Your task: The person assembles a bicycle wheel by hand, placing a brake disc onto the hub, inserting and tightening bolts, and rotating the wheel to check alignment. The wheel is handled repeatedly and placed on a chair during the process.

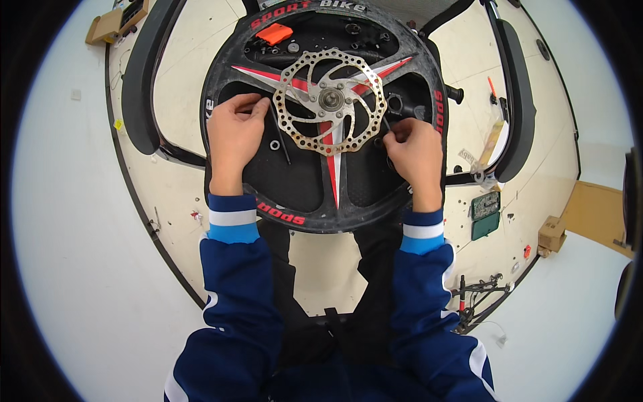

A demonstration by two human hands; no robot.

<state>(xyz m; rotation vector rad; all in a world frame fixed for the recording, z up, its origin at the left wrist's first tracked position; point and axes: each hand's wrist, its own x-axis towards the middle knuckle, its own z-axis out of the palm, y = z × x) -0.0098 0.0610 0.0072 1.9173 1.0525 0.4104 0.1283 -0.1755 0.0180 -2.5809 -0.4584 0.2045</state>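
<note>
A bicycle wheel point(321, 224) with a black rim and three red-and-white spokes lies flat in front of me. A drilled silver brake disc point(299, 138) is mounted on its hub point(331, 99). At the wheel's left, the closed fingertips of my left hand point(234, 134) pinch the upper end of a thin dark rod point(280, 137), which slants down through a wheel gap. Right of the disc, my right hand point(416, 153) pinches a slim metal rod point(386, 123), its upper end beside the disc's edge. A small ring point(274, 145) lies near the dark rod.
An orange piece point(274, 33) and small black parts point(353, 29) lie in the wheel's far gap. Black chair armrests point(144, 87) flank the wheel. On the floor at right are an open green tool case point(485, 216), a cardboard box point(552, 234) and a black metal frame point(479, 295).
</note>
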